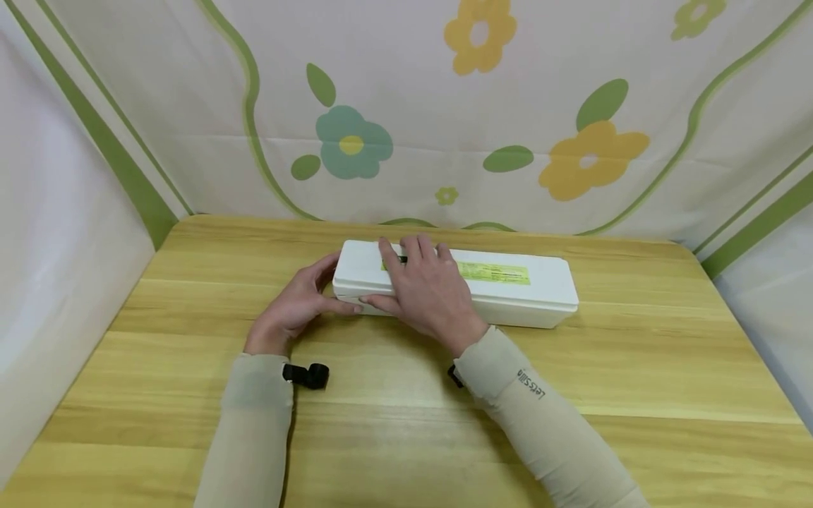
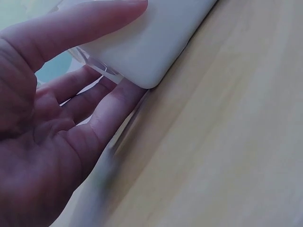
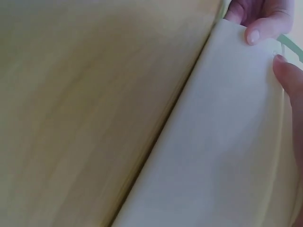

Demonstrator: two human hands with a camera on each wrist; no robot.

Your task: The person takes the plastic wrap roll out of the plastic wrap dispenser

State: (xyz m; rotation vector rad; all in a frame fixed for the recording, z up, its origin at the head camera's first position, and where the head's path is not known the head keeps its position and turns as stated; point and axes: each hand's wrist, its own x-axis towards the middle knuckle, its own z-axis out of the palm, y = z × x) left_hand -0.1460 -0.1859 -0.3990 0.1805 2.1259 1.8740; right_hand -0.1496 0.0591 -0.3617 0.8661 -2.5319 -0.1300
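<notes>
A long white lidded box [image 1: 527, 312] lies crosswise on the table, with a yellow-green printed label [image 1: 498, 274] along its lid [image 1: 552, 279]. My left hand [image 1: 298, 300] grips the box's left end, thumb on the front face and the other fingers around the end. The left wrist view shows that thumb [image 2: 90, 26] flat against the white wall. Across the lid lies my right hand [image 1: 432, 289], its thumb at the front seam and its fingers reaching over the top, covering part of the label. A small dark spot shows beside its index finger.
The wooden table [image 1: 394, 437] extends around the box on every side. Behind it hangs a white curtain [image 1: 406, 85] with flower prints, close to the table's far edge. Black straps with small devices [image 1: 308, 375] sit at both sleeved wrists.
</notes>
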